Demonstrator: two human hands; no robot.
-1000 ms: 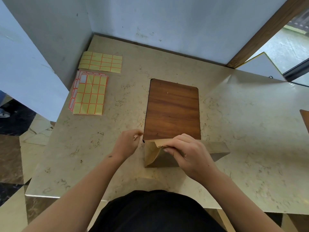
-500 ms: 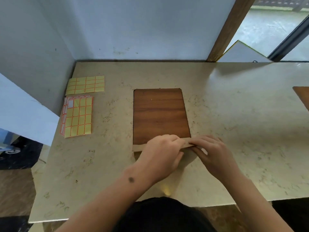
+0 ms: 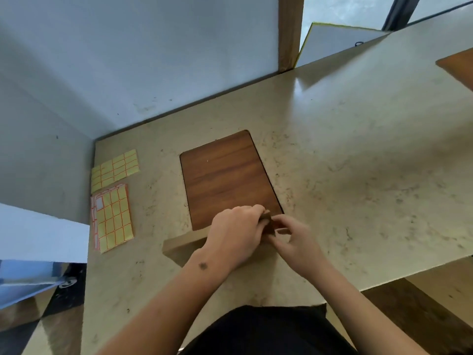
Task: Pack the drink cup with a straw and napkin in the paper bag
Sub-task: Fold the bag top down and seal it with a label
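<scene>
At the near edge of the marbled surface (image 3: 345, 160), the paper bag (image 3: 183, 243) is seen lying low, its top folded over into a flat band, most of it covered by the two hands. The left hand (image 3: 234, 233) is laid over the fold with fingers curled, and the bag's folded edge appears to be gripped at its fingertips; the right hand (image 3: 294, 238) is set just beside it, thumb and forefinger pinching the same folded edge where a darker corner of paper shows between the hands. The cup, straw and napkin are not to be seen, so whether they are already inside cannot be told from this view. The step in hand is judged to be the closing of the bag's top by folding or creasing. For the next move, the crease would need to be pressed flat along its whole width while the bag is kept from sliding, and perhaps sealed. Just beyond the hands a dark wooden board (image 3: 225, 180) is set in the surface, its near end touched or overlapped by the bag. Further left, well apart, two sheets of yellow labels (image 3: 112, 213) are laid beside the wall (image 3: 153, 60). Nothing is seen standing in the way of the fold.
</scene>
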